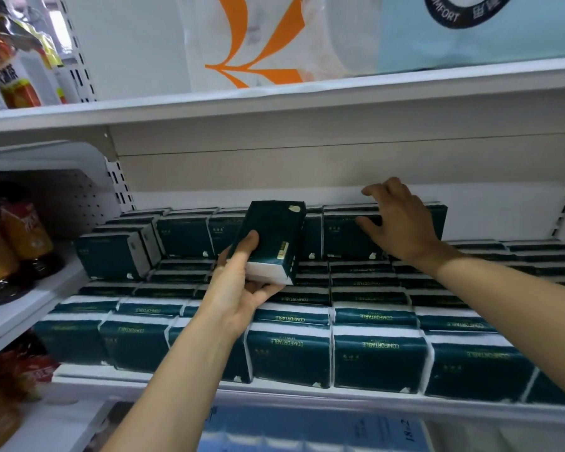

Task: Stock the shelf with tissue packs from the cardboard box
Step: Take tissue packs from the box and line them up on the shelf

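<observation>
- Left hand (238,285) cradles a dark-green plastic-wrapped tissue pack (271,241), thumb over it, near centre, aimed at the upper row's gap.
- Right hand (398,220), fingers spread flat at 2 o'clock, steadies stacked packs (349,236) on the white metal shelf (274,394).

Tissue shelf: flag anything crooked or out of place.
The second tier at the back left: its end packs sit turned at an angle, barcode ends showing, unlike the square rows in front. The pack in the left hand is not placed yet. Nothing looks damaged.
</observation>
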`<state>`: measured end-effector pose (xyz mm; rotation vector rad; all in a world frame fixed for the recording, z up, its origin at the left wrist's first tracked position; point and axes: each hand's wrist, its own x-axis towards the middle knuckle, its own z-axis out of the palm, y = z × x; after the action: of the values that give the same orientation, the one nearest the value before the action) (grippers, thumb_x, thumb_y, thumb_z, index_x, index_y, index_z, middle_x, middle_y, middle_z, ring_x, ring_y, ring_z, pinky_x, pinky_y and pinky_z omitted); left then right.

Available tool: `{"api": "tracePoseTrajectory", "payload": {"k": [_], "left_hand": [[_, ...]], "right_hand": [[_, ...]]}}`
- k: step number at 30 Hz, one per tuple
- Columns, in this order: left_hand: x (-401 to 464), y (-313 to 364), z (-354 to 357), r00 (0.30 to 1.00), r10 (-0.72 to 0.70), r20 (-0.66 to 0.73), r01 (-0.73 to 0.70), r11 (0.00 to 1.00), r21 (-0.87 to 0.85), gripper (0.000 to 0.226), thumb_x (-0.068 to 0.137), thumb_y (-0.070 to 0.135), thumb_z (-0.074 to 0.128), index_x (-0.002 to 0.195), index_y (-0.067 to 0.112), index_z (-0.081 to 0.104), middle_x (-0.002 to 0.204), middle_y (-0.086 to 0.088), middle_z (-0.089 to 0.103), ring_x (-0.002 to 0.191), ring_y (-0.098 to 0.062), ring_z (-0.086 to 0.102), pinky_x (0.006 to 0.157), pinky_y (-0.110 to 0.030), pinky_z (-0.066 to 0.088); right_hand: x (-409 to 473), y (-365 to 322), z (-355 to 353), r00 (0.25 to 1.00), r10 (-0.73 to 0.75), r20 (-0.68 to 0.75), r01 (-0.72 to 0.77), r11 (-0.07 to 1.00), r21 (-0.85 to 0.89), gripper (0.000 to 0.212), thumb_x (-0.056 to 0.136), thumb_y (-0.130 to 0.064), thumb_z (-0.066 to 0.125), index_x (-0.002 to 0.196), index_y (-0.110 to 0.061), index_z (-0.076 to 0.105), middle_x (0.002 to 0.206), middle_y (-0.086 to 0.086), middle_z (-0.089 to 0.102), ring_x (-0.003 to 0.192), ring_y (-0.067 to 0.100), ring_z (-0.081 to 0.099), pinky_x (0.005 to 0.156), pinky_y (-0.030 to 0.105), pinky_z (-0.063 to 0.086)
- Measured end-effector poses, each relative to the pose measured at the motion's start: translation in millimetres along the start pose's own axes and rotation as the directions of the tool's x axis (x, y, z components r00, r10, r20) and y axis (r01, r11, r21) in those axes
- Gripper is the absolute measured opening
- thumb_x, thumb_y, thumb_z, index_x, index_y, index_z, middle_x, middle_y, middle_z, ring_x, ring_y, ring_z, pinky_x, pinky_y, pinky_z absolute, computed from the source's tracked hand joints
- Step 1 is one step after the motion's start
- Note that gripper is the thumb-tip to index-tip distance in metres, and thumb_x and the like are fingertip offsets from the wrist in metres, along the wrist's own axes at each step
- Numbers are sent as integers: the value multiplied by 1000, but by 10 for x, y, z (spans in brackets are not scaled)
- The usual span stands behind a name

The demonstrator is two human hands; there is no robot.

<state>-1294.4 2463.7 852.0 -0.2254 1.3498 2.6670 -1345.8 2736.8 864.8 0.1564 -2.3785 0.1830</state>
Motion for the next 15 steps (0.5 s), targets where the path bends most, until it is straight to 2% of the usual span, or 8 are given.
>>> {"api": "tracePoseTrajectory", "payload": {"k": [2,3,4,5,7,9,12,15], "left_hand": [[-20,2,5,1000,20,8,-20,1000,-17,66,75,25,78,136,14,52,126,-17,65,110,-33,65,80,-54,61],[-28,-3,9,999,39,16,-38,999,-25,64,78,21,77,136,15,52,125,-17,66,110,-32,66,85,-56,59],[-41,-11,13,998,62,28,-61,998,-27,64,77,17,77,136,16,50,123,-16,67,110,-32,66,89,-57,57],[-59,-20,20,996,85,42,-84,996,-18,66,77,12,77,136,17,48,120,-15,68,111,-32,66,93,-58,55],[-106,-35,30,990,118,79,-120,993,19,66,80,3,74,137,18,43,111,-12,69,112,-31,66,97,-58,53],[-163,-39,24,984,127,127,-138,987,88,62,82,0,73,134,15,45,109,-11,68,105,-27,68,96,-53,55],[-225,-44,-34,977,120,177,-160,959,234,49,82,7,75,126,12,53,106,-10,72,95,-21,72,92,-42,58],[-278,-25,-86,981,58,185,-103,964,247,44,91,40,66,125,13,59,112,-12,73,104,-24,70,95,-43,55]], "right_hand": [[-55,-203,-108,1000,12,18,-15,981,191,29,94,-38,58,107,-13,63,101,6,62,89,23,60,75,33,44],[-75,-333,-185,990,53,130,-97,929,359,33,97,-43,52,97,-13,64,92,5,65,82,21,61,73,31,44],[-98,-478,-265,955,74,286,-222,818,530,42,97,-49,47,93,-12,66,86,6,67,78,20,63,73,30,46],[-122,-626,-335,898,74,433,-358,693,626,50,96,-56,42,93,-13,67,84,7,70,76,18,65,73,31,48],[-163,-875,-406,790,48,611,-543,518,661,59,87,-68,41,100,-16,68,89,5,73,81,18,70,75,33,55],[-209,-1036,-407,744,-10,668,-606,413,680,62,75,-70,53,112,-21,65,99,2,73,90,19,71,82,39,58],[-303,-1130,-413,712,-62,700,-622,406,669,64,73,-52,74,127,-24,55,115,2,70,104,20,68,89,42,57],[-422,-1128,-448,721,12,693,-655,339,676,48,82,-26,76,124,-22,54,114,4,70,101,21,68,83,37,58]]}}
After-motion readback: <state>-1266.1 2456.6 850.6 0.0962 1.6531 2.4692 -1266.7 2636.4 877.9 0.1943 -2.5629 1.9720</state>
